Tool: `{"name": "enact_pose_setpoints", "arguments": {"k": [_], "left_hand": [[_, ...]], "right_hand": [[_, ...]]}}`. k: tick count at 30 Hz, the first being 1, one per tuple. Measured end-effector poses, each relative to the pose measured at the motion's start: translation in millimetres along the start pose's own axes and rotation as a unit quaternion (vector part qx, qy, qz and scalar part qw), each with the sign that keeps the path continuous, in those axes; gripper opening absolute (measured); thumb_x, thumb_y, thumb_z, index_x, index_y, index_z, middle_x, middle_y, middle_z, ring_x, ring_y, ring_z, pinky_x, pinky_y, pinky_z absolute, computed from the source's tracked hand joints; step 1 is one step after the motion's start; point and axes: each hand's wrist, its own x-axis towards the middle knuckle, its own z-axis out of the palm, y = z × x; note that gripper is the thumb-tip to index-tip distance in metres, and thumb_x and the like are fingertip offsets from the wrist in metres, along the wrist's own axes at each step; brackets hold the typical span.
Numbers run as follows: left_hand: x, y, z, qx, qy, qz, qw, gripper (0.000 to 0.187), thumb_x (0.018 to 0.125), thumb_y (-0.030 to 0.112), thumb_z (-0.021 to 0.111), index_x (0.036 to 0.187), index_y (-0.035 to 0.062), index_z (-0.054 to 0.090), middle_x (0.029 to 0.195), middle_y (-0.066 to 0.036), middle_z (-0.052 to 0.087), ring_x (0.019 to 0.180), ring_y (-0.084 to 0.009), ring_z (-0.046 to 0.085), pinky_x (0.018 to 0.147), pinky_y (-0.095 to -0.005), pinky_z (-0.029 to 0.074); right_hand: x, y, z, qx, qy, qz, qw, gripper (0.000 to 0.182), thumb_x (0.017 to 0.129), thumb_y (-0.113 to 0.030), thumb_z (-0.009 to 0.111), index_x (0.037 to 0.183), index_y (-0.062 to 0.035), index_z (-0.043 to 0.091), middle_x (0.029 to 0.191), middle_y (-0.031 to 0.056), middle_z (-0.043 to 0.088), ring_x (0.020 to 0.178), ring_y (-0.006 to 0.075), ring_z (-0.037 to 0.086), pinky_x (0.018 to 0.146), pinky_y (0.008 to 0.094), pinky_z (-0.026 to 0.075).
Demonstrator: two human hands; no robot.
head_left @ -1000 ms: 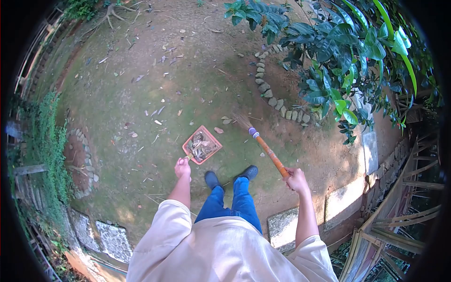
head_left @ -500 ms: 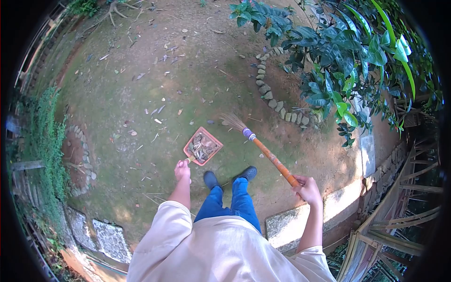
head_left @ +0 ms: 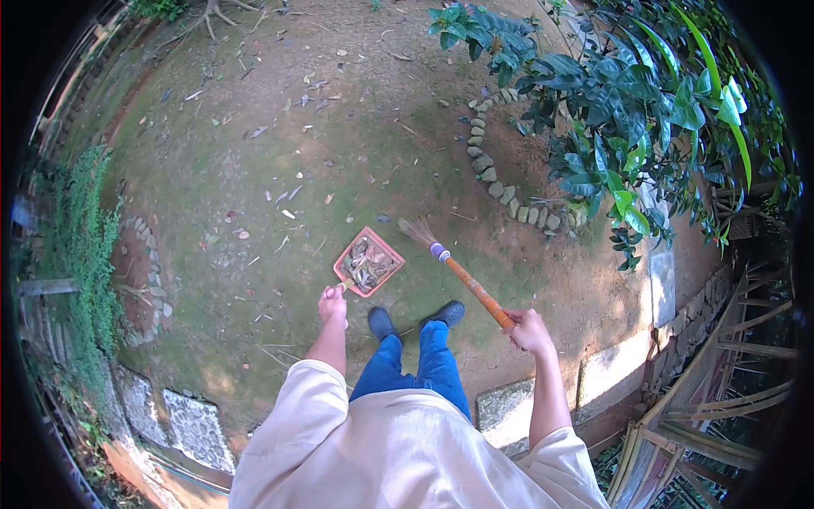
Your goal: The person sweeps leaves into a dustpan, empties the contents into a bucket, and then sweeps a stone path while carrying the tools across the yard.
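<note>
My left hand (head_left: 332, 305) is closed around the short handle of an orange dustpan (head_left: 392, 274). Dry leaves (head_left: 367, 264) and bits of debris lie heaped in the pan, just ahead of my shoes. In my right hand (head_left: 529, 330) is the upper end of a broom (head_left: 473, 288) with an orange handle, its fingers wrapped round it. The broom slants away to the upper left. Its straw bristles (head_left: 415, 229), below a purple binding, are at the ground a little right of the dustpan and apart from it.
Scattered leaves (head_left: 290, 194) dot the mossy ground ahead. A curved row of stones (head_left: 486, 170) borders a leafy bush (head_left: 610, 127) at the upper right. Stone slabs (head_left: 506, 413) and a bamboo structure (head_left: 678, 407) stand to the right. Green plants (head_left: 89, 246) line the left.
My right hand has moved left with the broom, and the broom's handle has shifted inward. The bristles have moved slightly right and down. The dustpan has hardly moved.
</note>
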Motion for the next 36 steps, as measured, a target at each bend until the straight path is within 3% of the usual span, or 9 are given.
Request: {"name": "enact_pose_setpoints", "arguments": {"k": [7, 10, 13, 16, 25, 29, 30, 33, 36], "left_hand": [[-3.2, 0.7, -4.6, -0.014, 0.007, 0.0, 1.0, 0.052, 0.086, 0.032, 0.074, 0.132, 0.0116, 0.064, 0.104, -0.009, 0.073, 0.074, -0.0178, 0.07, 0.071, -0.0321, 0.057], [-1.7, -4.0, -2.7, -0.029, 0.017, 0.026, 0.999, 0.05, 0.086, 0.032, 0.073, 0.131, 0.0116, 0.065, 0.104, -0.009, 0.073, 0.073, -0.0175, 0.071, 0.07, -0.0315, 0.058], [5.8, -11.5, 0.0, -0.033, 0.022, 0.043, 0.998, 0.049, 0.086, 0.032, 0.073, 0.13, 0.0115, 0.065, 0.104, -0.009, 0.073, 0.073, -0.0174, 0.071, 0.07, -0.0313, 0.058], [0.5, -6.8, -2.9, -0.037, 0.024, 0.038, 0.998, 0.049, 0.085, 0.032, 0.073, 0.129, 0.0115, 0.066, 0.104, -0.009, 0.074, 0.074, -0.0177, 0.072, 0.07, -0.031, 0.059], [5.0, -9.2, -10.6, -0.011, 0.033, 0.03, 0.999, 0.053, 0.081, 0.036, 0.074, 0.129, 0.0128, 0.067, 0.099, -0.01, 0.075, 0.075, -0.0184, 0.072, 0.074, -0.0332, 0.057], [-14.5, 10.4, -21.2, 0.002, 0.003, 0.006, 1.0, 0.05, 0.09, 0.028, 0.068, 0.135, 0.0085, 0.06, 0.115, -0.008, 0.07, 0.083, -0.0164, 0.069, 0.074, -0.0289, 0.056], [-14.7, 9.2, -20.4, 0.001, 0.003, 0.005, 1.0, 0.05, 0.09, 0.028, 0.068, 0.136, 0.0085, 0.06, 0.115, -0.008, 0.07, 0.083, -0.0164, 0.069, 0.074, -0.0289, 0.056], [-2.2, -2.0, -19.9, 0.014, 0.015, 0.018, 1.0, 0.05, 0.09, 0.028, 0.068, 0.135, 0.0086, 0.06, 0.115, -0.008, 0.07, 0.083, -0.0165, 0.07, 0.075, -0.0289, 0.056], [19.3, -23.6, -15.5, 0.055, 0.039, 0.05, 0.996, 0.05, 0.09, 0.028, 0.068, 0.135, 0.0088, 0.061, 0.114, -0.007, 0.071, 0.082, -0.0161, 0.069, 0.074, -0.0286, 0.056]], "right_hand": [[-55.9, -11.8, -29.5, 0.016, -0.016, -0.004, 1.0, 0.052, 0.073, -0.003, 0.072, 0.126, -0.0037, 0.069, 0.089, 0.0137, 0.075, 0.054, 0.0113, 0.061, 0.049, 0.0296, 0.049], [-62.0, -30.1, -34.0, -0.036, -0.01, -0.01, 0.999, 0.052, 0.072, -0.005, 0.073, 0.124, -0.003, 0.069, 0.094, 0.0178, 0.075, 0.065, 0.0176, 0.069, 0.061, 0.033, 0.055], [-48.9, -33.5, -23.6, -0.078, 0.038, -0.057, 0.995, 0.052, 0.071, -0.006, 0.073, 0.123, -0.0032, 0.069, 0.099, 0.0222, 0.074, 0.086, 0.0294, 0.074, 0.079, 0.0378, 0.056], [-32.6, -47.8, -13.4, -0.091, 0.061, -0.079, 0.991, 0.051, 0.071, -0.009, 0.072, 0.122, -0.0052, 0.07, 0.103, 0.0257, 0.071, 0.102, 0.0377, 0.069, 0.092, 0.0413, 0.053], [44.5, -60.5, 24.3, -0.181, 0.07, -0.132, 0.972, 0.047, 0.075, -0.01, 0.065, 0.121, -0.0111, 0.071, 0.102, 0.0249, 0.07, 0.1, 0.0398, 0.068, 0.091, 0.0436, 0.054], [27.0, -56.3, 3.6, -0.149, 0.003, -0.081, 0.985, 0.052, 0.073, -0.012, 0.071, 0.125, -0.0111, 0.069, 0.106, 0.0232, 0.071, 0.097, 0.0369, 0.071, 0.088, 0.0412, 0.055], [16.4, -54.5, -7.1, -0.131, -0.011, -0.072, 0.989, 0.054, 0.072, -0.01, 0.073, 0.126, -0.0093, 0.069, 0.101, 0.0207, 0.074, 0.08, 0.0287, 0.074, 0.074, 0.038, 0.058], [-30.1, -61.1, -27.4, -0.063, -0.029, -0.036, 0.997, 0.051, 0.073, -0.007, 0.073, 0.124, -0.0066, 0.07, 0.094, 0.018, 0.076, 0.063, 0.0184, 0.07, 0.059, 0.0338, 0.056], [-50.1, -46.1, -33.2, -0.041, -0.015, -0.043, 0.998, 0.055, 0.071, -0.001, 0.073, 0.126, -0.0028, 0.069, 0.09, 0.0115, 0.074, 0.055, 0.011, 0.061, 0.049, 0.0287, 0.049]]}}
